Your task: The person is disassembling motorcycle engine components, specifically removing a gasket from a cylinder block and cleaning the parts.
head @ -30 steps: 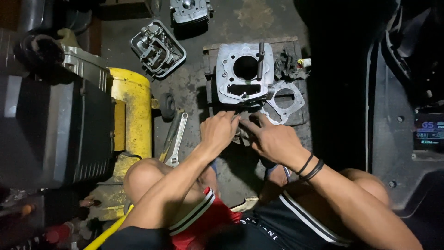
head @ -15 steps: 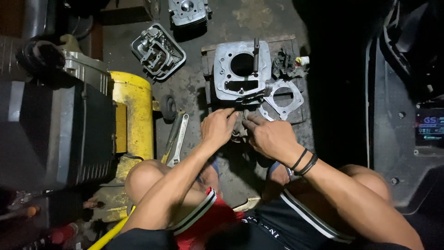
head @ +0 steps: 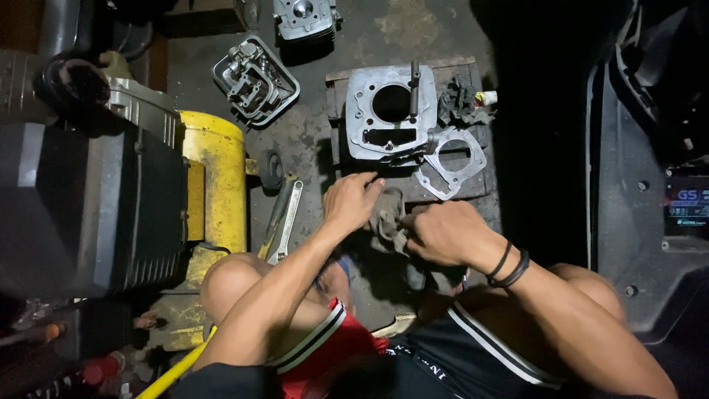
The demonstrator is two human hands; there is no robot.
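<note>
Grey rag is clenched between both hands below the cylinder block.

Both forearms reach up from six o'clock and converge near frame centre, the left hand at about eleven o'clock of the right hand. The left hand's fingers curl downward, knuckles up; the right hand is closed into a loose fist, apparently pinching something, though the dim light hides the fingertips. Two dark bands circle the right wrist.
</note>
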